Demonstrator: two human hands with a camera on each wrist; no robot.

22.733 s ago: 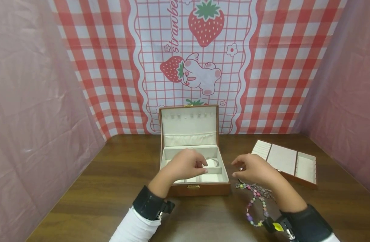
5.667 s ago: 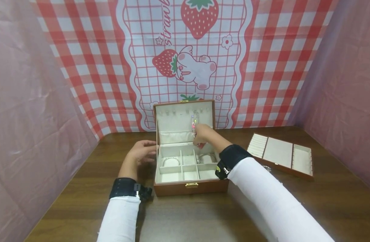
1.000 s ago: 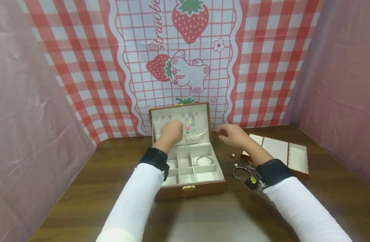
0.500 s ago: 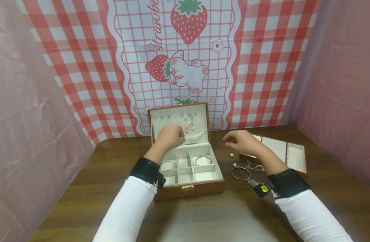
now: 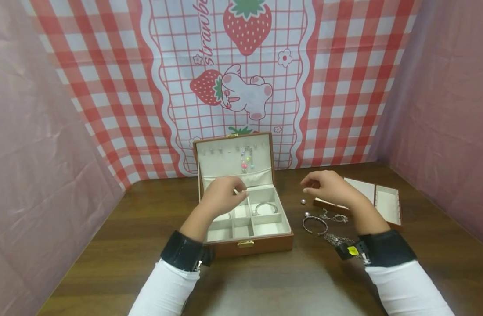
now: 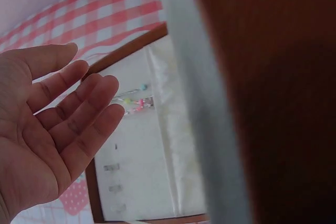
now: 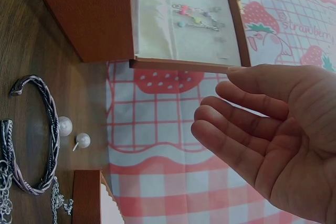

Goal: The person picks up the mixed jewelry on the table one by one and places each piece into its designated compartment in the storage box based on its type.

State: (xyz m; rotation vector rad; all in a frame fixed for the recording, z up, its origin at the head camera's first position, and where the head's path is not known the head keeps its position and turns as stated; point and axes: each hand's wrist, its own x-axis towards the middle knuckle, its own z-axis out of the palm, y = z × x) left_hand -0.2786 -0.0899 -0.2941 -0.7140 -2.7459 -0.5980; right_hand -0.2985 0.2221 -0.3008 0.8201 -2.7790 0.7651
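My left hand (image 5: 223, 195) hovers over the left part of the open jewelry box (image 5: 261, 252), fingers loosely bent and holding nothing. The left wrist view shows its bare palm and fingers (image 6: 79, 124). A colorful beaded necklace (image 5: 245, 162) hangs from a hook inside the raised lid, above a gathered pocket. Right of the box, my right hand (image 5: 330, 188) is relaxed in the air, its palm bare in the right wrist view. Beneath it lie a braided cuff bracelet (image 7: 52, 129), two pearl earrings (image 7: 82, 140) and silver chains (image 5: 336, 240).
A round bangle (image 5: 266, 208) lies in the box's back right compartment; another piece at the left is mostly hidden by my left hand. A shallow lift-out tray (image 5: 387, 204) sits at the table's right. A checkered strawberry cloth (image 5: 344, 87) hangs behind.
The beaded necklace went from the table into my right hand, then onto the lid. In the last second, both hands have drawn back from the lid; the right has also shifted right.
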